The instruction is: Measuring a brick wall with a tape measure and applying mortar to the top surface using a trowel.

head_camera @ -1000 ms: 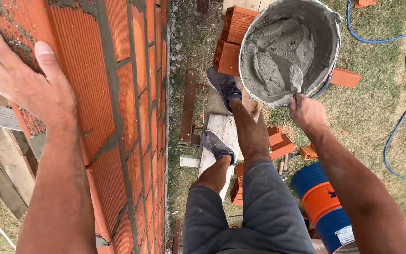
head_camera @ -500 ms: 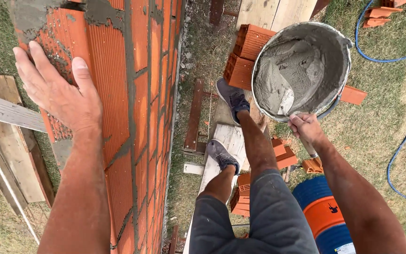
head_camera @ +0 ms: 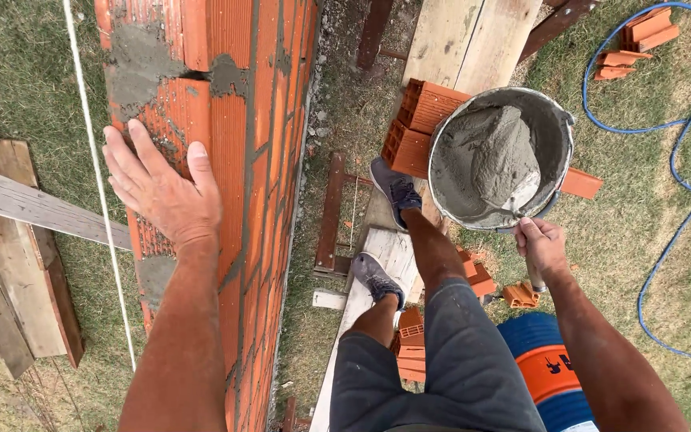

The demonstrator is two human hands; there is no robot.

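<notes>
1. Right hand: closed round the handle of a trowel, whose blade is dug into the wet grey mortar at the near rim of the bucket
2. Left hand: open, fingers spread, palm flat on the top of an orange hollow brick at the head of the brick wall; holding nothing, appears to brace
3. Mortar patch already spread on the wall top just beyond the left hand; a white guide string runs alongside the wall's far face
4. Bucket stands below and to the right of the wall, beside stacked bricks; person stands on a raised plank, blue drum under the right arm
5. Judgement: step in hand is loading the trowel with mortar
6. Next move calls for a level lift of the loaded blade clear of the rim, then a carry across to the wall top without spilling; left hand should clear the bed area
</notes>
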